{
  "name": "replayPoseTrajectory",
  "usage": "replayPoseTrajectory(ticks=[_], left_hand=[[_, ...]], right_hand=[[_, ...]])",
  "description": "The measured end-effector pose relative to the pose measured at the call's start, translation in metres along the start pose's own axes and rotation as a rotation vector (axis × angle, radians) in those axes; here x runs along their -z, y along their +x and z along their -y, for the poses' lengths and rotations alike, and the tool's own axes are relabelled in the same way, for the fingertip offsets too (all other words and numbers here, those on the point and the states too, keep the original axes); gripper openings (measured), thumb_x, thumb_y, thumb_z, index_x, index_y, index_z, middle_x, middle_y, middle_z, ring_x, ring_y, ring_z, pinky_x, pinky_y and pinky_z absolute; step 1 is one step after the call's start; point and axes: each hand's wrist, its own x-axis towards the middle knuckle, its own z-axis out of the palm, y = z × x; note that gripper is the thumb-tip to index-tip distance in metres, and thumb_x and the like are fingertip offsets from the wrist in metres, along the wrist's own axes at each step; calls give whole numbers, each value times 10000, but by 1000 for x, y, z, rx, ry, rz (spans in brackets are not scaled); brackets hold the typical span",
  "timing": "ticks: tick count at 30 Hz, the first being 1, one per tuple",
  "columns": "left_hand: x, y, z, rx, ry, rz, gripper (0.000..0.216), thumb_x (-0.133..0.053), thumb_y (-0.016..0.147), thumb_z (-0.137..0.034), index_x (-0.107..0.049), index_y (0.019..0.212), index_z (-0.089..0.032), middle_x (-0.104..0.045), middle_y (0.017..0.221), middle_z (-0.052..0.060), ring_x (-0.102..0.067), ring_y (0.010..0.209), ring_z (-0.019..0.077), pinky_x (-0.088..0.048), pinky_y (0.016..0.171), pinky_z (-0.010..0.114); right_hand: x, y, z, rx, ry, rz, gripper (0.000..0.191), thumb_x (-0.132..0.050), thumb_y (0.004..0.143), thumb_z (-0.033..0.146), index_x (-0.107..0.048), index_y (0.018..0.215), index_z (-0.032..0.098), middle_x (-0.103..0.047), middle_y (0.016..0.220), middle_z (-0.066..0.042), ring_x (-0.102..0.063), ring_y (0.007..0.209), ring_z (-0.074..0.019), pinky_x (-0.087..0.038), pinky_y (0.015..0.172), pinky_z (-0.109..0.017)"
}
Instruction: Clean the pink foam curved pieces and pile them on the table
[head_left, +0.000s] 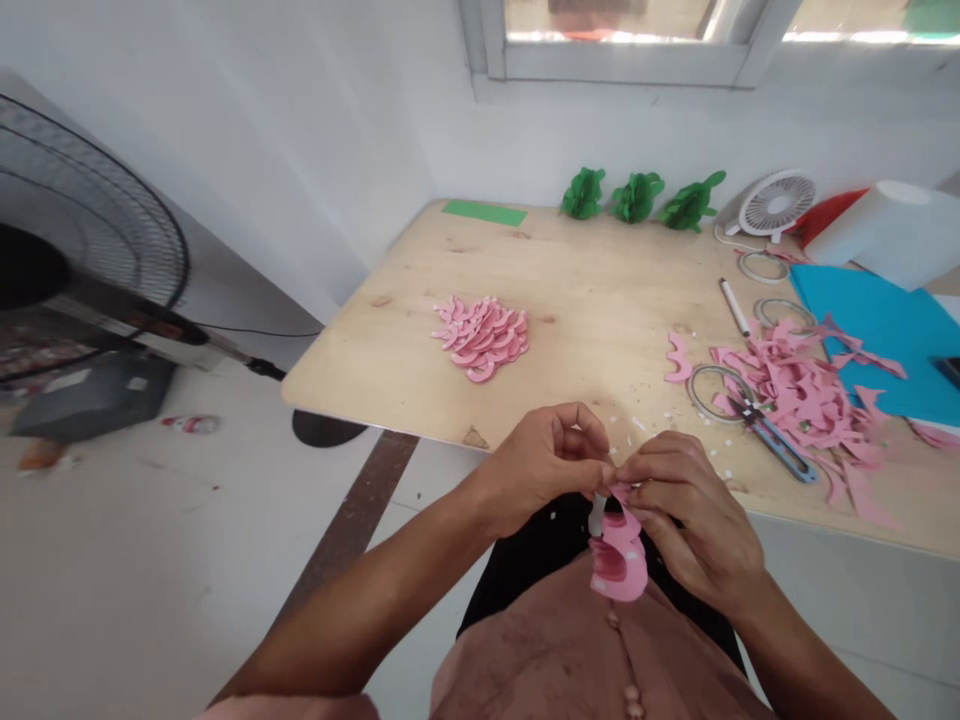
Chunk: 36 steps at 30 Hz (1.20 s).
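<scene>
Just past the table's front edge, over my lap, both hands meet at a pink scalloped paper cut-out (621, 570). My right hand (690, 510) pinches its upper end, and the curved lobes hang below the fingers. My left hand (551, 460) has thumb and forefinger closed at the same end, touching the paper. A narrow whitish strip (598, 515) hangs just under the left fingertips; whether those fingers grip the strip or the paper, I cannot tell. A pile of similar pink cut-outs (484, 335) lies on the table to the left, and a single one (678, 358) lies farther right.
Pink scraps (806, 390), tape rolls (721, 390), a utility knife (776, 440) and a white pen (734, 306) crowd the right side of the table (600, 290). Green paper shapes (636, 197) and a small fan (776, 203) stand along the wall. A large fan (82, 220) is at left.
</scene>
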Motion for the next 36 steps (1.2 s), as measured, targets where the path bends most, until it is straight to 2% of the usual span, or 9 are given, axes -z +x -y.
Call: replayPoseTrajectory(ticks=[6, 13, 29, 36], left_hand=[[-1, 0, 0, -9, -8, -19, 340, -804, 571, -220, -511, 727, -148, -583, 587, -35, -572, 539, 88, -436, 544, 218], [-4, -1, -1, -20, 12, -30, 339, -805, 564, -227, -522, 734, -150, -610, 610, -22, -580, 563, 97, -426, 553, 223], [-6, 0, -2, -31, 37, -31, 291, -765, 589, -173, -517, 738, -151, -615, 605, -21, -559, 558, 79, -422, 557, 209], [-6, 0, -3, -60, 83, -43, 252, -737, 595, -151, -526, 732, -150, -614, 616, -21, -569, 566, 86, -436, 564, 218]], right_hand=[[2, -1, -2, 17, 34, 2, 244, -533, 776, 1, -569, 935, 182, -651, 901, -72, -588, 871, -220, -447, 801, -448], [1, 4, 1, -35, 33, 9, 218, -531, 792, 18, -564, 936, 179, -622, 928, -85, -572, 898, -223, -454, 778, -429], [1, 7, 6, -171, 86, -17, 178, -555, 798, 27, -578, 891, 178, -602, 895, -80, -577, 859, -200, -476, 714, -358], [-2, 5, 4, -293, 135, -21, 153, -577, 807, 57, -580, 858, 200, -612, 893, -67, -588, 848, -191, -478, 705, -334]])
